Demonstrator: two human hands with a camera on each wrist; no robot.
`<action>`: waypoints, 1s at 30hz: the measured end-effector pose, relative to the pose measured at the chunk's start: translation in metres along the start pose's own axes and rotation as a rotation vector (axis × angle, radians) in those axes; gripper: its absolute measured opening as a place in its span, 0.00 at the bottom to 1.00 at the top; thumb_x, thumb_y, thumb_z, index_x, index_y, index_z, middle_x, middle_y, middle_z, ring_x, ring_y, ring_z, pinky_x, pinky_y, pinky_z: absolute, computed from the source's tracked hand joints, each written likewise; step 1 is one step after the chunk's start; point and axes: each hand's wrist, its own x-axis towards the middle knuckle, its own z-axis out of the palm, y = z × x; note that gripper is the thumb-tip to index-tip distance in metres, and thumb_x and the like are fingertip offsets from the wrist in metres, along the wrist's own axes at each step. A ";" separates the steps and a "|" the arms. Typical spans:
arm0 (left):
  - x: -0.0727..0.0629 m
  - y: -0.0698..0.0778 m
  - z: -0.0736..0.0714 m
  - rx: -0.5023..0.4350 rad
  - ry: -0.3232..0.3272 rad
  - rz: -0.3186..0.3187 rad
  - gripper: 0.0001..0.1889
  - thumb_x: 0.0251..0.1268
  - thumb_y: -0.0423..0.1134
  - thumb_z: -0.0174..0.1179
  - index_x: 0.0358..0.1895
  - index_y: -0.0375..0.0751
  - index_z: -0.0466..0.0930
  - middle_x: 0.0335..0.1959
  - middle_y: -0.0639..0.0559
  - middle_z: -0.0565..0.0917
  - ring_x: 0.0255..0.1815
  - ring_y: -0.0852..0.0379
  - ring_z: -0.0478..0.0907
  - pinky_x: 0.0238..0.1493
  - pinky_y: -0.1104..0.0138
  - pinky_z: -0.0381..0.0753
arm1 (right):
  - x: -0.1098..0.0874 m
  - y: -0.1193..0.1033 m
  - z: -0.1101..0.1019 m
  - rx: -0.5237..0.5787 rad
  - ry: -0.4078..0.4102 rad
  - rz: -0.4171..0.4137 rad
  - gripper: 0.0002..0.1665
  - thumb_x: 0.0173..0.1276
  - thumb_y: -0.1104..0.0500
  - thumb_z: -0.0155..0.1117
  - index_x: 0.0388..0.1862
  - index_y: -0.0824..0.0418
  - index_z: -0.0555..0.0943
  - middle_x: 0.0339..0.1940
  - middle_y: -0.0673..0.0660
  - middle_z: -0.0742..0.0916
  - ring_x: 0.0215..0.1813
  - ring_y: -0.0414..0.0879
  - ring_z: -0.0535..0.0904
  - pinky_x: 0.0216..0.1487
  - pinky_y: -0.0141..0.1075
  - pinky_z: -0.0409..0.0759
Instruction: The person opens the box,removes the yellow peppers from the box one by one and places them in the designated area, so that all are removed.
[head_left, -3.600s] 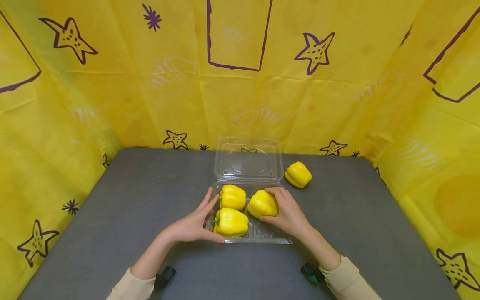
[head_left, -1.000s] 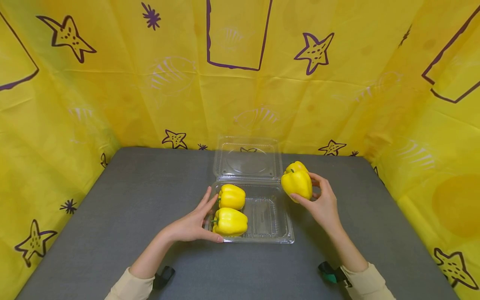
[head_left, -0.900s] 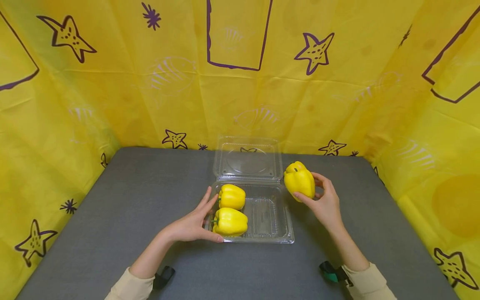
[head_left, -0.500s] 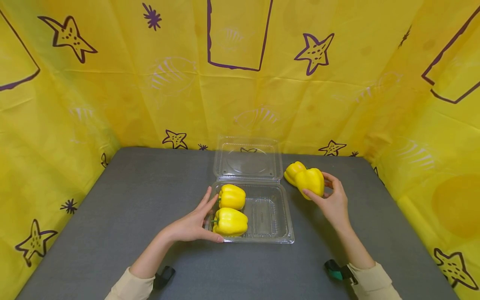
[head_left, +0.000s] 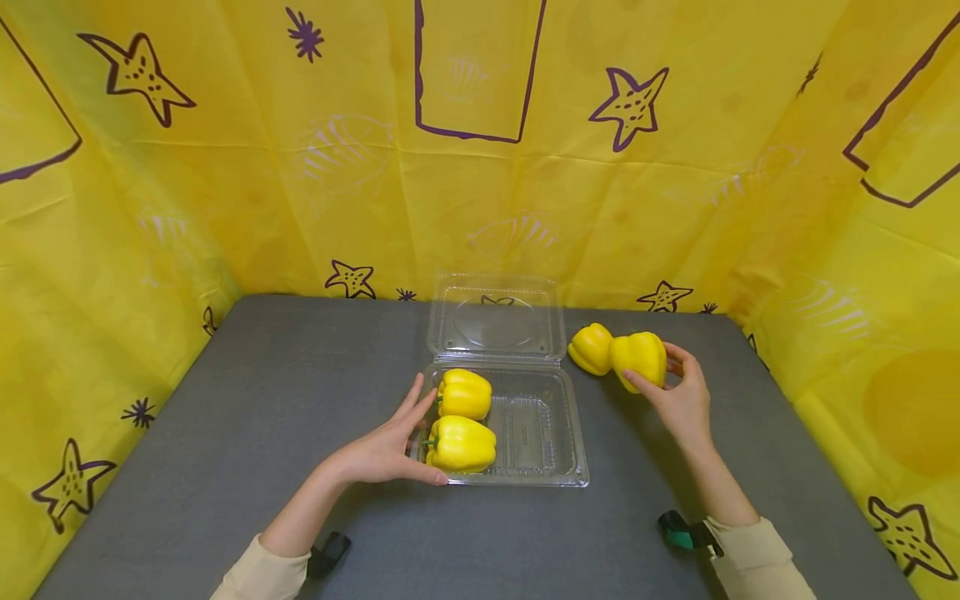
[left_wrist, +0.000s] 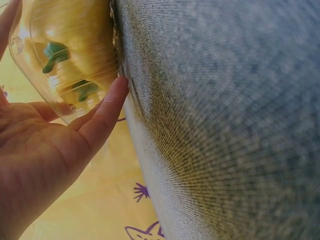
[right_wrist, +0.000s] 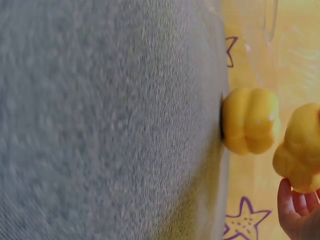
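My right hand [head_left: 684,404] grips a yellow bell pepper [head_left: 640,358] between thumb and fingers, to the right of the clear plastic clamshell box [head_left: 536,479]. In the right wrist view that held pepper [right_wrist: 300,145] is lifted off the tabletop. Just to its left, another yellow pepper [head_left: 590,348] lies on the table. Two more peppers sit in the box's left half, a rear one [head_left: 465,394] and a front one [head_left: 461,444]. My left hand [head_left: 378,450] rests with straight, spread fingers against the box's left wall, thumb at its front left corner. Green stems [left_wrist: 55,54] show through the plastic there.
The box's clear lid [head_left: 495,317] is folded back behind it, towards the yellow curtain [head_left: 495,192] that surrounds the table on three sides. Grey cloth covers the tabletop [head_left: 300,375].
The right hand has lifted a pepper out of the box's right half and carried it rightwards, past the pepper on the table. The left hand has stayed put.
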 end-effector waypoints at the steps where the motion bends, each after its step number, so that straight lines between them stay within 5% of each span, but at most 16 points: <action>1: 0.000 0.000 0.000 -0.001 0.000 0.001 0.64 0.50 0.48 0.76 0.79 0.46 0.33 0.77 0.51 0.19 0.73 0.35 0.55 0.64 0.43 0.66 | 0.001 0.001 -0.001 -0.001 0.003 0.008 0.48 0.54 0.46 0.78 0.69 0.61 0.67 0.62 0.57 0.74 0.57 0.47 0.69 0.43 0.21 0.72; 17: 0.000 0.000 0.000 0.003 0.000 0.009 0.64 0.50 0.48 0.76 0.79 0.46 0.33 0.77 0.51 0.19 0.73 0.36 0.56 0.63 0.43 0.66 | 0.020 0.017 -0.009 -0.109 0.049 0.032 0.49 0.54 0.43 0.76 0.69 0.62 0.66 0.62 0.62 0.73 0.60 0.56 0.70 0.54 0.45 0.68; 30: 0.000 0.000 0.001 0.000 -0.001 0.008 0.64 0.50 0.48 0.76 0.79 0.46 0.33 0.77 0.51 0.19 0.73 0.34 0.55 0.63 0.42 0.66 | 0.039 0.023 -0.007 -0.153 0.041 0.014 0.50 0.55 0.45 0.76 0.69 0.66 0.65 0.60 0.67 0.73 0.58 0.60 0.70 0.55 0.48 0.68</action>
